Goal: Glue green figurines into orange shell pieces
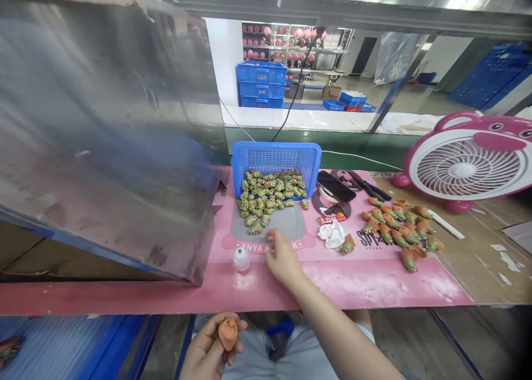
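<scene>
My left hand (213, 344), below the front edge of the table, pinches a small orange-brown hollow piece (228, 334) with a pointed lower end. My right hand (283, 255) is over the front of the grey mat (286, 225), fingers loosely bent and apart, with nothing visible in them. Just beyond it lie small olive-green figure parts (266, 203), heaped from a tipped blue basket (276, 155) onto the mat. A small clear bottle (241, 259) with a dark tip stands left of my right hand.
At right lies a group of green parts with orange-brown pieces on them (394, 225). A crumpled tissue (332, 234), a phone (336, 187) and a pink fan (465, 164) are also there. A large metal panel (116, 136) blocks the left side.
</scene>
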